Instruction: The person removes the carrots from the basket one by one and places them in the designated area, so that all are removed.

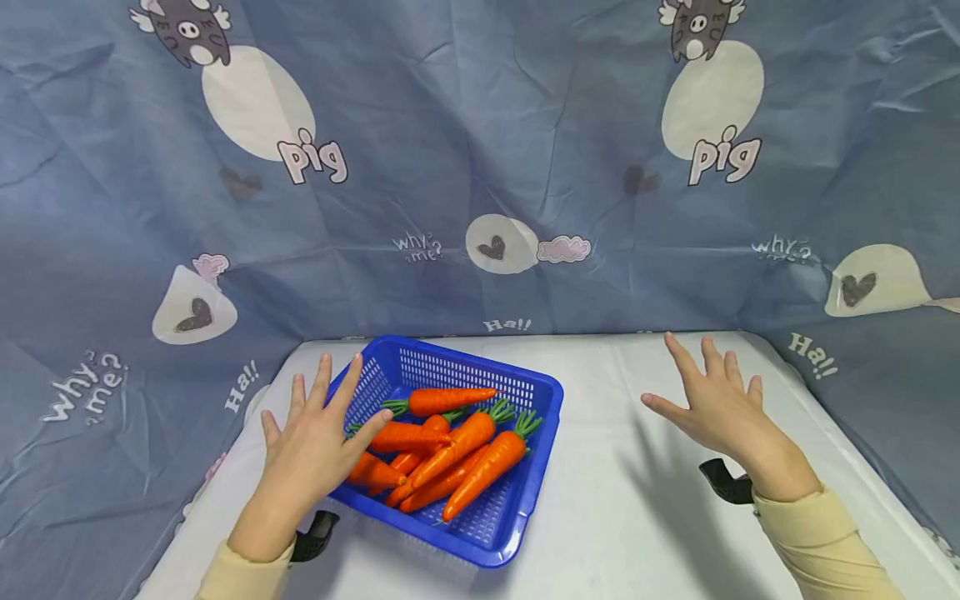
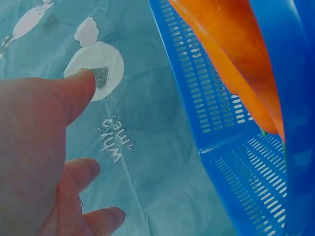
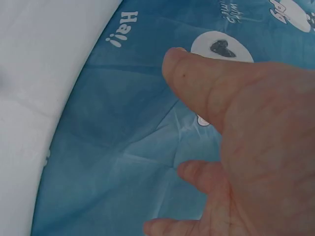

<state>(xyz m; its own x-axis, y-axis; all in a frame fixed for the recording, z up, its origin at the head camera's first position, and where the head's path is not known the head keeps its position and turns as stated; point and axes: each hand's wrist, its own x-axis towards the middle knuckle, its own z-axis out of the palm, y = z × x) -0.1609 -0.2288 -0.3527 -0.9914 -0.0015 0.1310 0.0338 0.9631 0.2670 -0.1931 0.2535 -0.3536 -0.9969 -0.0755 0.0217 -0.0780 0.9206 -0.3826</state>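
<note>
A blue plastic basket (image 1: 546,467) with slotted walls stands on the white table, left of the middle. Several orange carrots (image 1: 480,479) with green tops lie heaped inside it. My left hand (image 1: 303,450) is spread over the basket's left side, fingers apart, and hides part of its rim in the head view. In the left wrist view, the basket wall (image 2: 202,98) and a carrot (image 2: 236,54) show beside that hand. On the other side, my right hand (image 1: 723,408) hovers above the table with fingers spread, holding nothing and well away from the basket.
The white table (image 1: 600,500) has rounded far corners. Blue printed cloth (image 1: 420,192) hangs behind it and along both sides. Black wrist mounts (image 1: 726,482) sit below each hand at the beige cuffs. A shadow of the right arm falls on the tabletop.
</note>
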